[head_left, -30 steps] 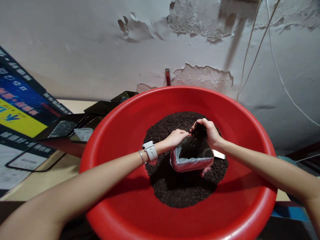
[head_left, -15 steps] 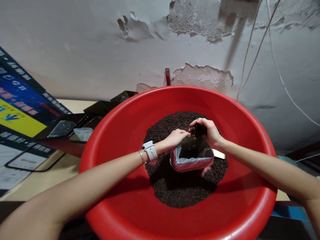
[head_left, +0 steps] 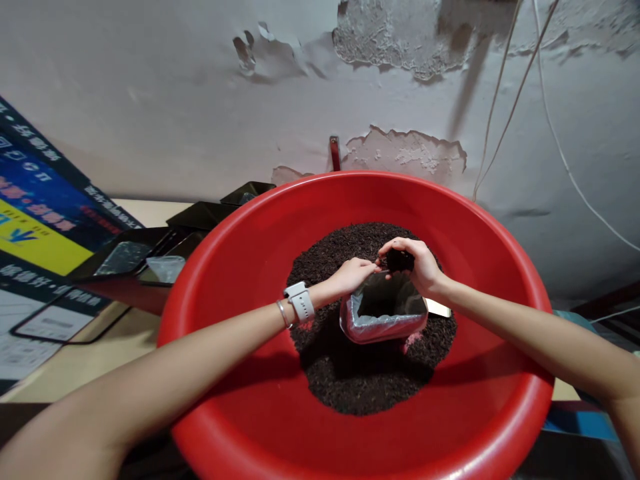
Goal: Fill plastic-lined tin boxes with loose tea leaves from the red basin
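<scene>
A wide red plastic basin [head_left: 500, 260] holds a heap of dark, loose tea leaves [head_left: 360, 390]. On the heap stands a foil-lined bag [head_left: 387, 330], open at the top, with a clear shiny outer layer. My left hand [head_left: 356, 275] grips the far left part of its rim, fingers closed and partly hidden. Above the bag's far edge my right hand [head_left: 425, 268] is cupped around a clump of tea leaves [head_left: 400, 260]. Its fingertips are close to those of my left hand. The inside of the bag is in shadow, so its contents are unclear.
Dark angular trays [head_left: 200, 217] with clear plastic pieces stand on the table [head_left: 113, 337] at the left. A printed carton [head_left: 40, 207] leans beside them. Behind the basin rises a peeling wall [head_left: 175, 100], where pale cables [head_left: 550, 120] hang at the right.
My right hand has tilted slightly, with the clump of tea leaves still in it. My left hand and the bag have stayed in place.
</scene>
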Demonstrator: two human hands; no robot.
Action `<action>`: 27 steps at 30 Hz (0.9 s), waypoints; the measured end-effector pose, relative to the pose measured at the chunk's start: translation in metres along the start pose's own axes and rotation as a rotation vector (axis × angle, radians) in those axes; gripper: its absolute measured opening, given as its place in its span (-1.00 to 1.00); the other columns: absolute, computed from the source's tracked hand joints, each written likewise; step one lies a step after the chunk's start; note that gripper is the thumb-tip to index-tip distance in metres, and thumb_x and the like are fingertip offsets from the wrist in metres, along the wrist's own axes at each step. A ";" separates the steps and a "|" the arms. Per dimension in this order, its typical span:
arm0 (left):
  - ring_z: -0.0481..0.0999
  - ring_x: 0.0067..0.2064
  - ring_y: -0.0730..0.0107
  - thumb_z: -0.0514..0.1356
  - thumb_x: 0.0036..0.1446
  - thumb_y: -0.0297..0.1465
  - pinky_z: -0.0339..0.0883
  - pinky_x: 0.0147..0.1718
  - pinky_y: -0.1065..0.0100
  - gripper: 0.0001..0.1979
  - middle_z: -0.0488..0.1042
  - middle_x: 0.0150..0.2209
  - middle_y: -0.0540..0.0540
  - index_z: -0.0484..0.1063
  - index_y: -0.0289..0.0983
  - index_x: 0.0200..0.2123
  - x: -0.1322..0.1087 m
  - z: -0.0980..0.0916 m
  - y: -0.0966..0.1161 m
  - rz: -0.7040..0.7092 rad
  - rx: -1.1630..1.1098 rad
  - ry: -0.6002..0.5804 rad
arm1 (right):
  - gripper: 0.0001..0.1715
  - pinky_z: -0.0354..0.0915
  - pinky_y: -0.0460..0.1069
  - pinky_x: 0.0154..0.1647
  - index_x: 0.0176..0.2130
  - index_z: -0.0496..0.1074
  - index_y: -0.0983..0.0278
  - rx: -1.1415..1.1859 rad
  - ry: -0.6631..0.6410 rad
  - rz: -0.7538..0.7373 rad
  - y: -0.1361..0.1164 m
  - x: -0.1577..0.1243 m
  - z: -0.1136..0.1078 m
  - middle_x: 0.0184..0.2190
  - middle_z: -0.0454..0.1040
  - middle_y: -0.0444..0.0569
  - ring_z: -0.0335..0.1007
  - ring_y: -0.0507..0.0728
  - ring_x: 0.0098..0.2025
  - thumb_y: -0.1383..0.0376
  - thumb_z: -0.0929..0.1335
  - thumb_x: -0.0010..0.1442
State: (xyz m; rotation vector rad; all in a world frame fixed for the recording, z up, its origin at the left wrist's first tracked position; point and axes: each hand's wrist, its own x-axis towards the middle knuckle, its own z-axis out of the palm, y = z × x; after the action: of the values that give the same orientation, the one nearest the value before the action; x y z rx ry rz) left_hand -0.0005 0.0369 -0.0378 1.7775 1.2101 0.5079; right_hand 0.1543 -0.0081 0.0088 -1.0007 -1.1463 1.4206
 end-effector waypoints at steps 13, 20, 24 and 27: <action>0.41 -0.35 0.27 0.06 -0.03 -0.24 0.23 -0.34 0.34 -0.70 0.50 -0.46 -0.07 0.46 -0.32 -0.51 0.002 0.000 -0.001 0.008 0.050 0.032 | -0.58 0.31 0.03 -0.25 -0.45 0.51 0.34 -0.213 -0.213 -0.208 -0.011 -0.003 -0.001 -0.46 0.53 0.03 0.45 0.12 -0.37 0.08 0.25 0.07; 0.45 -0.36 0.27 -0.03 0.12 -0.31 0.18 -0.39 0.36 -0.67 0.51 -0.43 -0.10 0.46 -0.31 -0.48 -0.009 -0.003 0.015 0.090 0.288 0.052 | -0.60 0.11 -0.11 -0.60 -0.50 0.41 0.31 -0.574 -0.211 -0.229 -0.017 -0.009 0.000 -0.60 0.41 -0.11 0.25 -0.03 -0.68 0.10 0.22 0.15; 0.50 -0.24 0.20 -0.02 0.14 -0.41 0.24 -0.30 0.34 -0.75 0.55 -0.27 -0.17 0.46 -0.29 -0.37 -0.015 -0.005 0.020 0.227 0.615 0.046 | -0.68 0.00 -0.12 -0.51 -0.57 0.35 0.29 -1.006 -0.373 -0.471 -0.009 -0.010 0.000 -0.67 0.29 -0.16 0.10 -0.07 -0.62 0.24 0.24 0.15; 0.51 -0.25 0.18 0.02 0.14 -0.41 0.27 -0.28 0.30 -0.80 0.54 -0.28 -0.18 0.44 -0.29 -0.32 -0.016 -0.006 0.021 0.328 0.803 0.017 | -0.66 -0.08 -0.09 -0.48 -0.62 0.31 0.29 -1.161 -0.464 -0.549 -0.003 -0.011 -0.001 -0.68 0.23 -0.14 -0.02 -0.07 -0.61 0.25 0.27 0.14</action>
State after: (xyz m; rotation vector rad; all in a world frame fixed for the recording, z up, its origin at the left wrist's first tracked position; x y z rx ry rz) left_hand -0.0012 0.0225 -0.0142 2.6821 1.2282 0.2176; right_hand 0.1570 -0.0185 0.0116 -0.9588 -2.4879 0.4503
